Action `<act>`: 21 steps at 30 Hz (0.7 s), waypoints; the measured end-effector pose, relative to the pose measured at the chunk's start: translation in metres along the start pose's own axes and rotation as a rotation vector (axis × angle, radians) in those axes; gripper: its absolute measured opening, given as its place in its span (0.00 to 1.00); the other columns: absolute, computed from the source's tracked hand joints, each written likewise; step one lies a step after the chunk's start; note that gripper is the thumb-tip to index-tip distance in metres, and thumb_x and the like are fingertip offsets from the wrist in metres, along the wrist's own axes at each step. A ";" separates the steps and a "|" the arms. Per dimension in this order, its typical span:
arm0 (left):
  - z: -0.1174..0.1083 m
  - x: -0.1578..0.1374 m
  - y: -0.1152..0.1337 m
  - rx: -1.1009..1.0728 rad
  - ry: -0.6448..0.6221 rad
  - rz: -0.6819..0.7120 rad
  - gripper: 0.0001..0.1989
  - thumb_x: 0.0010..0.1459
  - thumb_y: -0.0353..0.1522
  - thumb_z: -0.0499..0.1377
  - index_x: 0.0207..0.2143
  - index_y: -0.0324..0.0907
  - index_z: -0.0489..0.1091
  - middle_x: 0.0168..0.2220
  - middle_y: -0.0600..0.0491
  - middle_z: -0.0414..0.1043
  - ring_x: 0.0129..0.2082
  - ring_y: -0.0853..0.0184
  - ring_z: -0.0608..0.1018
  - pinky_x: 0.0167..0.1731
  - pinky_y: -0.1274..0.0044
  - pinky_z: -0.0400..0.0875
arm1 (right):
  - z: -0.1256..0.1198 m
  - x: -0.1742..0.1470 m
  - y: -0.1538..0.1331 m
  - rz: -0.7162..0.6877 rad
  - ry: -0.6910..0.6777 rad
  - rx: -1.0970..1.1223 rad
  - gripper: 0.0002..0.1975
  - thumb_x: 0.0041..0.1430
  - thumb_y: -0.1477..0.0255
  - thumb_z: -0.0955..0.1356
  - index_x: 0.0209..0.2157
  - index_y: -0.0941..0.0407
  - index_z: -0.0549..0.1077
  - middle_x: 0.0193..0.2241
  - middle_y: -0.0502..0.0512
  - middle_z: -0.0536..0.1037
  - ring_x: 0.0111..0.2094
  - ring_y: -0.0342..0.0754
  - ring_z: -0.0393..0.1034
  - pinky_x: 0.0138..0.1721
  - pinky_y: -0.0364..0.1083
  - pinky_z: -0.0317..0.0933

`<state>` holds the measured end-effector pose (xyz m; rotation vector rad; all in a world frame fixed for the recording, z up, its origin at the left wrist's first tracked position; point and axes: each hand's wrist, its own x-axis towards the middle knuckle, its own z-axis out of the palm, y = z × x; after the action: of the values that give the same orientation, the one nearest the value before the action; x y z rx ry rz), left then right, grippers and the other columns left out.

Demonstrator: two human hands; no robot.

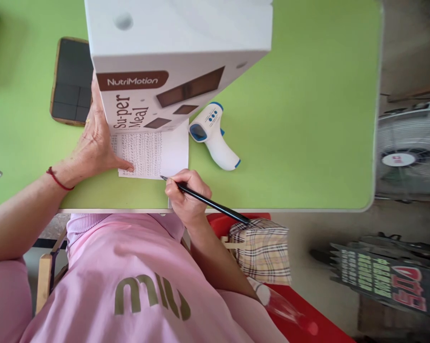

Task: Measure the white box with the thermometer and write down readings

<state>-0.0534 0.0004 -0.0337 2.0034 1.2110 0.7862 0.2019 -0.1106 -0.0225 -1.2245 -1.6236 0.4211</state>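
Note:
A black pen [215, 205] is gripped in my right hand [188, 195], its tip at the near edge of a sheet of paper [175, 152]. Rows of small handwriting fill the sheet's left part. My left hand [96, 138] lies spread beside a tall white box [182, 28] marked NutriMotion, its thumb resting on the paper. The box stands over the far part of the sheet and hides it; some of my left fingers are behind the box too. Right of the paper lies a white and blue infrared thermometer [215, 136].
A dark phone [72, 81] lies left of the box on the green table [325, 119]. Below the table's near edge are a plaid bag [263, 250] and a clear bottle [282, 307] on a red surface. A fan [409, 152] stands beyond the right edge.

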 end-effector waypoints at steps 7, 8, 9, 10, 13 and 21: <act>-0.001 0.001 0.004 0.003 0.009 -0.005 0.91 0.18 0.57 0.83 0.77 0.46 0.34 0.77 0.33 0.39 0.78 0.35 0.30 0.78 0.45 0.31 | 0.000 -0.001 -0.002 0.011 -0.002 -0.048 0.06 0.61 0.75 0.68 0.30 0.52 0.67 0.21 0.43 0.71 0.20 0.40 0.64 0.23 0.41 0.60; -0.001 0.001 0.004 0.004 0.005 -0.006 0.91 0.18 0.57 0.83 0.77 0.46 0.34 0.77 0.33 0.40 0.78 0.35 0.30 0.78 0.45 0.31 | 0.000 -0.001 -0.002 0.002 -0.003 -0.056 0.07 0.61 0.75 0.68 0.30 0.52 0.67 0.21 0.43 0.71 0.20 0.40 0.64 0.23 0.41 0.60; -0.001 0.000 0.004 0.005 0.001 -0.005 0.91 0.19 0.58 0.83 0.77 0.46 0.34 0.77 0.33 0.42 0.78 0.35 0.30 0.78 0.45 0.31 | 0.000 0.000 -0.003 -0.007 -0.007 -0.067 0.07 0.61 0.75 0.68 0.30 0.52 0.67 0.22 0.43 0.71 0.20 0.40 0.64 0.23 0.41 0.60; -0.001 0.000 0.003 0.006 -0.003 -0.004 0.91 0.19 0.58 0.82 0.77 0.46 0.34 0.76 0.33 0.43 0.78 0.35 0.30 0.78 0.45 0.31 | 0.000 0.000 -0.003 -0.013 -0.013 -0.074 0.08 0.61 0.75 0.68 0.30 0.52 0.67 0.22 0.43 0.71 0.20 0.40 0.64 0.23 0.41 0.60; -0.001 -0.001 0.002 0.005 0.004 -0.004 0.90 0.20 0.59 0.82 0.77 0.49 0.33 0.76 0.34 0.45 0.79 0.37 0.31 0.78 0.46 0.31 | 0.000 0.000 -0.004 -0.003 -0.032 -0.052 0.08 0.61 0.76 0.68 0.30 0.52 0.66 0.22 0.43 0.71 0.20 0.41 0.64 0.23 0.41 0.61; 0.002 0.000 -0.005 -0.018 0.020 -0.013 0.93 0.16 0.59 0.82 0.77 0.47 0.33 0.77 0.33 0.42 0.78 0.33 0.31 0.78 0.45 0.30 | -0.001 -0.001 -0.001 0.036 0.011 -0.092 0.08 0.62 0.72 0.67 0.29 0.51 0.65 0.20 0.44 0.70 0.19 0.41 0.63 0.22 0.42 0.60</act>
<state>-0.0544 0.0013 -0.0385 1.9752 1.2228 0.8100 0.2028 -0.1118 -0.0216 -1.3243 -1.6281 0.3650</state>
